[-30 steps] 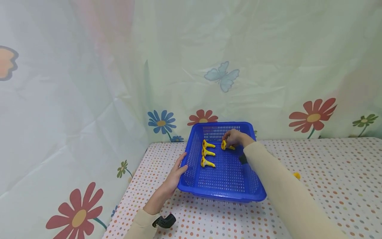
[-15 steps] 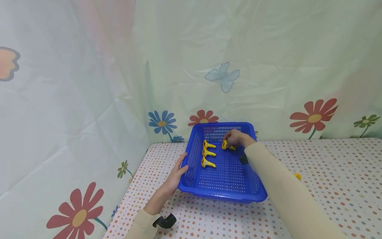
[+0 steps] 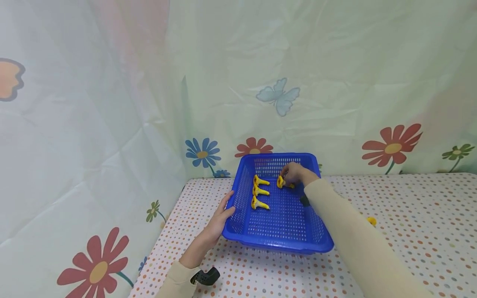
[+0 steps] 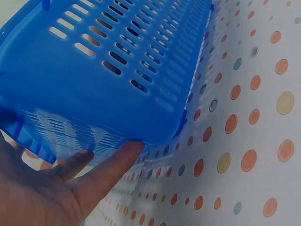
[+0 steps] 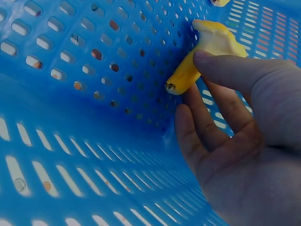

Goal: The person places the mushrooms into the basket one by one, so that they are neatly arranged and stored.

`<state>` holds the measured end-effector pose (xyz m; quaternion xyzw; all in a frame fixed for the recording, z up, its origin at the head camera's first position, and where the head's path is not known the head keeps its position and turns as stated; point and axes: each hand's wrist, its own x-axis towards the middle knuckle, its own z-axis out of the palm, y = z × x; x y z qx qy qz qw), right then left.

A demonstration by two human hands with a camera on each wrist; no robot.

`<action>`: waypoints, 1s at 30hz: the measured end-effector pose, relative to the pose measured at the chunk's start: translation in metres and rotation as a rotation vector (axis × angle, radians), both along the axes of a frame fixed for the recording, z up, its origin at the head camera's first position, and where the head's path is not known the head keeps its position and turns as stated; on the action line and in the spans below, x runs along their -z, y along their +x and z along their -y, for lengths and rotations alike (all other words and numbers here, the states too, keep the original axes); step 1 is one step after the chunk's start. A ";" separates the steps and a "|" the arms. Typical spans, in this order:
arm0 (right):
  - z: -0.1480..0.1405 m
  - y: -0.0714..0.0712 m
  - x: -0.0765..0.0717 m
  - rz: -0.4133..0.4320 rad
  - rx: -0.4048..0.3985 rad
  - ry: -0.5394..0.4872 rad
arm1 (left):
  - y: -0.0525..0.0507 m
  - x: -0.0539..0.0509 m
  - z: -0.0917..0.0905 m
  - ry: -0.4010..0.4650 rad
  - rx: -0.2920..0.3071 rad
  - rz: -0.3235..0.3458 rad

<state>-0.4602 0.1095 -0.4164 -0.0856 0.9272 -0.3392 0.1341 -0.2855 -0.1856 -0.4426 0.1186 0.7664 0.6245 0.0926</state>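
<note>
My right hand [image 3: 294,171] is low inside the blue plastic basket [image 3: 275,244], pinching a yellow chanterelle mushroom [image 5: 221,40] between thumb and fingers. The mushroom's cap points left in the head view, and its stem end shows below the thumb in the right wrist view. Three more chanterelles [image 3: 259,203] lie in a column along the basket's left side, caps to the left. Against the basket's left outer wall rests my left hand [image 4: 51,193], its visible fingers fairly straight and touching the plastic. Some of its fingertips are hidden at the rim.
Partly behind the right sleeve, another yellow piece [image 3: 372,221] lies on the dotted tablecloth [image 3: 421,215]. A hanging floral sheet [image 3: 324,95] rises behind the table, and another stretch of it runs down the left side.
The right hand's grip on the chanterelle has shifted slightly, and the cap sits a touch lower. The left hand and the basket keep their places.
</note>
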 end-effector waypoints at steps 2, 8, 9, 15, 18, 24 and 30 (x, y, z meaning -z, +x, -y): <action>0.000 0.000 0.000 -0.011 0.003 0.005 | 0.000 0.000 0.000 -0.001 -0.002 -0.001; -0.001 -0.001 0.001 -0.033 -0.003 0.016 | 0.000 -0.001 0.000 -0.011 -0.004 0.002; -0.001 -0.001 0.002 -0.032 -0.007 0.015 | 0.001 -0.001 0.000 -0.011 -0.005 0.004; 0.000 -0.001 0.003 -0.023 0.003 0.003 | 0.002 -0.002 0.001 -0.008 -0.009 0.011; 0.000 0.000 0.002 -0.024 0.008 -0.007 | 0.002 -0.002 0.001 -0.006 -0.006 0.003; 0.000 -0.002 0.002 -0.017 -0.002 -0.017 | 0.001 0.001 0.002 -0.003 0.010 0.002; -0.002 -0.007 0.003 -0.004 0.021 -0.049 | 0.000 0.000 0.001 0.008 0.021 -0.010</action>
